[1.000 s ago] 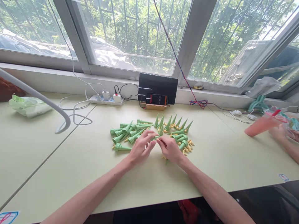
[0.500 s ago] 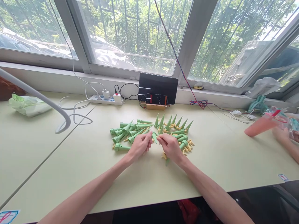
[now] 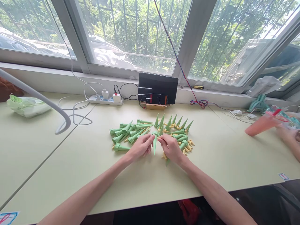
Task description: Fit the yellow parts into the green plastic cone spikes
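Ref = black tablet (image 3: 168,82), upright at back of pale yellow-green table (image 3: 105,193), against white sill (image 3: 126,78). Barred windows (image 3: 133,34) w/ foliage behind tablet. Phone (image 3: 157,99) leans on tablet's front face. Power strip (image 3: 107,101) L of tablet, 2 white adapters (image 3: 105,94) on it; red/blue wire bundle (image 3: 199,103) just R of tablet. Greenish bag (image 3: 28,106) far L, pink drink cup (image 3: 260,125) far R w/ another person's hand (image 3: 289,136) beside it.

Edges: front edge (image 3: 140,206) is on the opp. side from tablet, slants away toward R. Table seam (image 3: 47,159) runs front-L of tablet. Room: wide tabletop front-L of tablet out past seam, also front-R out to cup; forearms cross the strip nearest front edge.

L hand (image 3: 142,146), front of tablet, a bit L: thumb + fingers closed on 1 green cone (image 3: 154,145), cap end up, tip toward front edge. R hand (image 3: 172,147), front, a bit R: thumb/index pinched narrow on 1 small yellow piece (image 3: 158,137) beside the cap, mostly hidden.

Counts: standing cones (image 3: 179,122), approx 8, front of tablet and front-R. Lying cones (image 3: 122,148), approx 12 front-L, overlapping so not exact; 3-4 more front-R. Loose yellow bits (image 3: 188,148) front-R, too small/jumbled to count.
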Motion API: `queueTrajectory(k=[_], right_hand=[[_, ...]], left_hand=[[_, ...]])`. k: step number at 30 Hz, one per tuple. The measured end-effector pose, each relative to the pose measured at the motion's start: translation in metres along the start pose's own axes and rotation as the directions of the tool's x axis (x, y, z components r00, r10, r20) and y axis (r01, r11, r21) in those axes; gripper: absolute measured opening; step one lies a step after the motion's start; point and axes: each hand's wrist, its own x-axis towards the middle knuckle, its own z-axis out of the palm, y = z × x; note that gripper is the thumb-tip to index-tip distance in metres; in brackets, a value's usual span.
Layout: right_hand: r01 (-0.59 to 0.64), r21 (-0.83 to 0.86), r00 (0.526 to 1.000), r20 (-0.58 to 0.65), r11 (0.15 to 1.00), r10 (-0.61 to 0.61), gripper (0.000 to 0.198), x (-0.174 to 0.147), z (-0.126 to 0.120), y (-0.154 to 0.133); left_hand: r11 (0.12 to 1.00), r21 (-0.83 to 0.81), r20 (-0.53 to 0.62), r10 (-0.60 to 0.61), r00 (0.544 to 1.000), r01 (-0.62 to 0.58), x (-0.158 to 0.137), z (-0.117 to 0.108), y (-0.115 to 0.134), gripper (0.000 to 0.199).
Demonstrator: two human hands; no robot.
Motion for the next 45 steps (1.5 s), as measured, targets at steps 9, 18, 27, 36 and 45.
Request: queueTrajectory(k=[9,18,27,36,45], right_hand=[[0.022,-0.022,0.999,0.039,1.0,-0.021,0.029,0.0,-0.002,0.003],[0.009,-0.005,0.999,0.052,1.0,-0.008,0.027,0.001,-0.002,0.004],[-0.058,-0.001,0.998,0.017,0.998,0.058,0.025,0.001,0.0,-0.004],[-0.021,-0.021,1.0,0.001,1.0,0.021,0.024,-0.001,0.003,0.001],[0.08,-0.116,0.996,-0.035,0.99,-0.085,0.018,0.0,0.001,0.004]], left_hand=[[0.997,0.032,0.067,0.072,0.995,-0.074,-0.001,-0.001,-0.001,0.035],[0.961,0.188,-0.007,0.206,0.978,-0.202,0.0,0.002,-0.007,0.027],[0.959,0.222,-0.128,0.205,0.97,-0.173,-0.001,0.004,-0.001,0.03],[1.0,0.003,-0.17,-0.01,0.985,0.01,-0.005,0.005,0.014,0.04],[0.998,-0.06,-0.107,-0.038,0.994,0.032,-0.002,0.002,0.005,0.042]])
